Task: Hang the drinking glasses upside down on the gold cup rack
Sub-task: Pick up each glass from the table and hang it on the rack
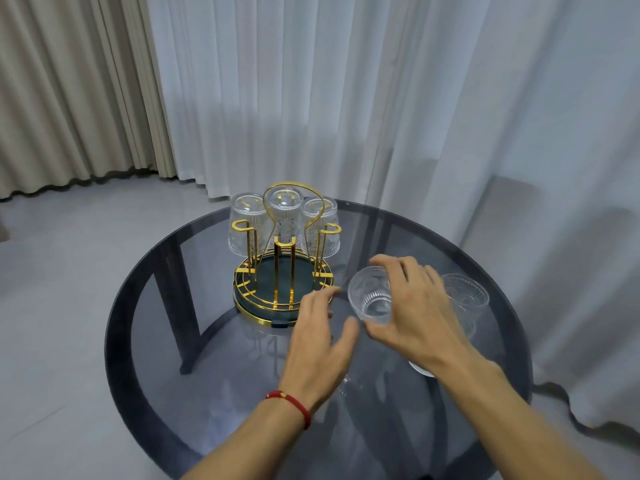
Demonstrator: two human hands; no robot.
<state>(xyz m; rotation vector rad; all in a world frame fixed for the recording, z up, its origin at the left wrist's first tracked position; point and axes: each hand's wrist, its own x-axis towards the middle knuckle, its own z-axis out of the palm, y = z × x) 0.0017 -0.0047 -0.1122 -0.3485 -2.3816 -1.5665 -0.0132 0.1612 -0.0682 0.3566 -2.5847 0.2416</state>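
Note:
The gold cup rack (283,292) stands on a dark round tray at the middle of the table. Three clear glasses hang upside down on its far pegs: left (246,225), middle (286,211), right (320,226). The three near pegs are bare. My right hand (412,306) grips a clear ribbed glass (371,296), tilted with its mouth toward the rack, just right of the tray. My left hand (320,341) hovers open beside it, fingers spread near the tray's front edge. Another glass (464,299) stands behind my right hand, and part of a third glass (420,368) shows under my right wrist.
The round smoked-glass table (166,358) has a dark rim and dark legs showing through. White sheer curtains (346,98) hang close behind and to the right; beige curtains (69,91) hang at the back left. Grey tiled floor (62,289) lies to the left.

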